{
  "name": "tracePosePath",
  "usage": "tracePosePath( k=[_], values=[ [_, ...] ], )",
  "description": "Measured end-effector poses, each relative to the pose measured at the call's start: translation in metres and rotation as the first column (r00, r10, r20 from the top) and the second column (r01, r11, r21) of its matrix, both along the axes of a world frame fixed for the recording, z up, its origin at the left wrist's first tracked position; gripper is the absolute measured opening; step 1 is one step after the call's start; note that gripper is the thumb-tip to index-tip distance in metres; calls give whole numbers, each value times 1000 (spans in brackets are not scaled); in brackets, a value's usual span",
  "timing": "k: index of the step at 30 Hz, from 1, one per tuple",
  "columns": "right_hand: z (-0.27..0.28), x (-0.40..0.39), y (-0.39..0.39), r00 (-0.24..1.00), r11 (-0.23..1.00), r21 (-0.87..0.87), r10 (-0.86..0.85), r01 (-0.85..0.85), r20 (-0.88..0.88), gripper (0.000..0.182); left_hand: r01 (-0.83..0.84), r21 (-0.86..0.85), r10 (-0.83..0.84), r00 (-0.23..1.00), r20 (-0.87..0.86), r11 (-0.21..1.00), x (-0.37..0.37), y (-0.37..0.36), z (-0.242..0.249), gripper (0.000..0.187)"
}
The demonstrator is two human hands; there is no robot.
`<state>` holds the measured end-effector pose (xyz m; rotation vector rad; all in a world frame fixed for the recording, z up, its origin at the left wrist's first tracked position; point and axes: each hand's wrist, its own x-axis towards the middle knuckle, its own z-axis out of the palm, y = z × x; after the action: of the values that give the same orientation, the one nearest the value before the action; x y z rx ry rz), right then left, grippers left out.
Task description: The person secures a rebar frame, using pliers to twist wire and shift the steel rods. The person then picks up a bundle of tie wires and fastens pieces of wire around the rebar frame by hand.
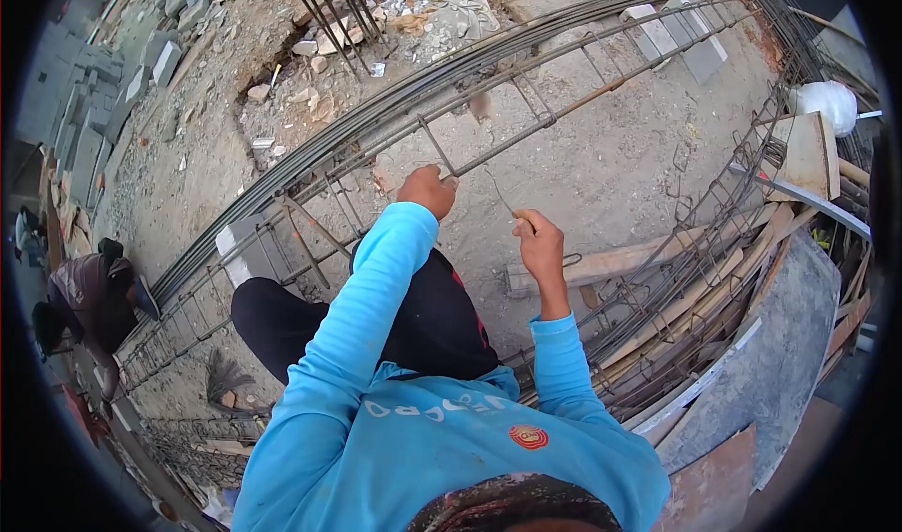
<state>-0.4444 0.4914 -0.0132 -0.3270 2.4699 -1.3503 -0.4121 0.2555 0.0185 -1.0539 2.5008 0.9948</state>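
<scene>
A long rebar cage [512, 140] of ribbed bars and square stirrups runs diagonally across the ground before me. My left hand [428, 192] is closed at the cage's near bar, beside a stirrup [435, 147]; the fingertips are partly hidden. To the right, my right hand [540, 248] pinches a thin piece of tie wire [500, 195], whose free end points up and left toward the bar. A gap of bare ground separates the two hands.
Concrete blocks [695, 41] prop the cage's far end, and another block [252, 248] is under its near part. More stirrups and wooden planks [601, 267] lie at right. Upright bars [329, 15] rise beyond. Another person [92, 297] crouches at far left.
</scene>
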Motion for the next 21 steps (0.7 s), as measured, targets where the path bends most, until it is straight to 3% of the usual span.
tracePosePath(
  k=[4, 6, 9, 13, 21],
  values=[
    [-25, 15, -1, 996, 1000, -20, 11, -10, 88, 21, 108, -19, -109, 992, -71, 994, -7, -21, -53, 46],
    [-28, 20, -6, 993, 999, -32, 29, -25, 111, 21, 246, 185, -229, 967, -112, 951, -15, -34, -58, 45],
    [-34, 22, -6, 989, 997, -12, 71, -70, 128, 21, 183, 305, -148, 980, -134, 935, -16, -35, -48, 48],
    [-44, 16, -13, 983, 993, 31, 105, -111, 151, 22, 212, 269, -161, 966, -200, 940, -15, -40, -67, 49],
    [-46, 7, -24, 972, 985, 4, 171, -174, 160, 22, 221, 403, -116, 956, -270, 888, -9, -44, -71, 55]
  ],
)
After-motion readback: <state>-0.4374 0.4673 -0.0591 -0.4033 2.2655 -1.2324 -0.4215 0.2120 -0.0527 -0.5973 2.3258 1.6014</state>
